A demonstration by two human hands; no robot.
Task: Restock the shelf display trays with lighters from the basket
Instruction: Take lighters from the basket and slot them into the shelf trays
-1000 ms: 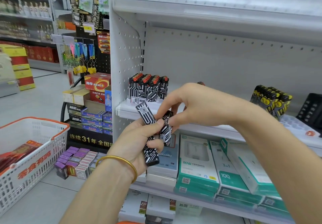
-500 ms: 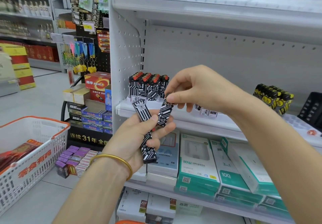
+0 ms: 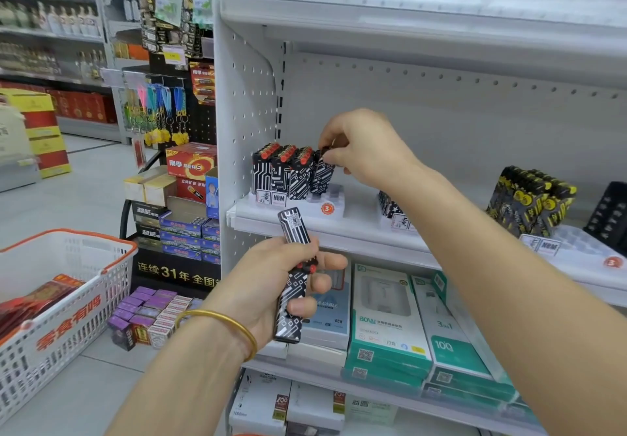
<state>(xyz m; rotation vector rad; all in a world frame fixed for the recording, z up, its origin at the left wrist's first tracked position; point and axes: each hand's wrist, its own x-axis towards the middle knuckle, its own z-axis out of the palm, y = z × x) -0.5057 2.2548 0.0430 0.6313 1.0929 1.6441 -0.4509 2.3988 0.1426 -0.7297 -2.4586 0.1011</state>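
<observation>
My right hand (image 3: 364, 149) pinches the top of a black-and-white patterned lighter (image 3: 322, 174) that stands in the white display tray (image 3: 325, 206) on the shelf, at the right end of a row of like lighters (image 3: 281, 171) with red tops. My left hand (image 3: 271, 286) is lower, in front of the shelf edge, closed around more black-and-white lighters (image 3: 293, 279) held end to end. The white basket (image 3: 61, 303) with an orange rim stands at the lower left, with red packets in it.
A second tray (image 3: 576, 249) with yellow-and-black lighters (image 3: 529, 198) sits further right on the same shelf (image 3: 356, 232). Green and white boxed chargers (image 3: 386, 320) fill the shelf below. Battery boxes (image 3: 190, 167) and small purple boxes (image 3: 146, 313) stand left of the shelving.
My right hand took one lighter from the bunch in my left hand, carried it up and back to the shelf, and now holds it upright in the tray. My left hand stayed low.
</observation>
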